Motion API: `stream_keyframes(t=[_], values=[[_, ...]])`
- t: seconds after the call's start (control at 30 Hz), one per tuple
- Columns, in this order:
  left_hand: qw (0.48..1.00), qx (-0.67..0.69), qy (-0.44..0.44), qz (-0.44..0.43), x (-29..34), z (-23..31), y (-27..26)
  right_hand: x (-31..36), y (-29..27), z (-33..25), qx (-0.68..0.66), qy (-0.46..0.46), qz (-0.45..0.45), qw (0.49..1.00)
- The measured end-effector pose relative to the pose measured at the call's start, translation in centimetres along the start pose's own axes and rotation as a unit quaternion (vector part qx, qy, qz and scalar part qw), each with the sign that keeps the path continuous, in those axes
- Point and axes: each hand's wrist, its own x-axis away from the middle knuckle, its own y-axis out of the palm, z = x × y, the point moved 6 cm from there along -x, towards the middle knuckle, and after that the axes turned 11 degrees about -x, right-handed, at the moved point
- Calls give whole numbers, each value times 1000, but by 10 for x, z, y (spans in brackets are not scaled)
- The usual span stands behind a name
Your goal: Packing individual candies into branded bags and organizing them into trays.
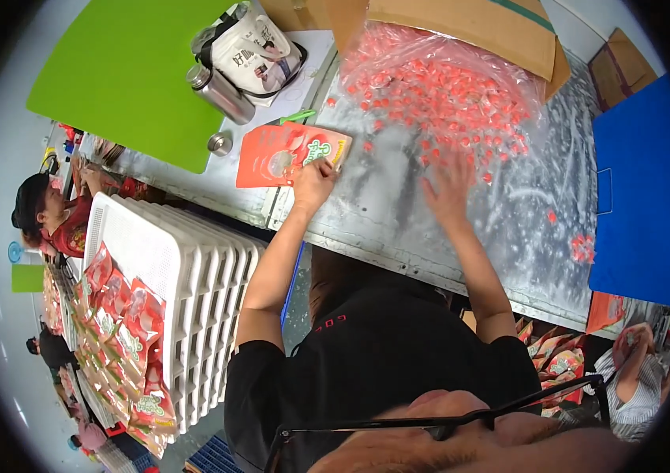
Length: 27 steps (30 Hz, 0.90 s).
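Observation:
My left hand [313, 185] is closed on the edge of a flat red pouch [264, 158], which lies over the table's left part. My right hand [449, 193] rests low over the metal tabletop [374, 197], its fingers spread at the near side of a heap of small red wrapped pieces [461, 98]. Those fingers are slightly blurred, and I see nothing held in them. The heap spills out of a clear plastic bag [398, 51] in an open cardboard box [469, 27]. A few loose pieces lie scattered around the heap.
A steel flask [220, 93], its cap [220, 143], a white bag [252, 55] and a green tool [298, 116] sit beyond the pouch. White crates [209, 315] holding filled pouches [126, 323] are stacked at left. A blue panel [642, 189] stands right. Other people work nearby.

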Motion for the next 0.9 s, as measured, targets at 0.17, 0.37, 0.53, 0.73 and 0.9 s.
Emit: stream_keyframes(t=[0.17, 0.37, 0.53, 0.73, 0.9], values=[[980, 133, -50, -142, 36, 33, -5, -2, 25, -112, -121, -196, -82, 970], [902, 380, -125, -165, 65, 19, 14, 17, 26, -120, -199, -157, -96, 963], [884, 423, -132, -147, 80, 39, 12, 21, 16, -138, -223, -232, -158, 934], [977, 190, -27, -91, 81, 63, -1, 38, 28, -144, -135, -117, -339, 924], [988, 150, 30, 13, 82, 85, -29, 22, -5, -159, -291, -101, -255, 916]])
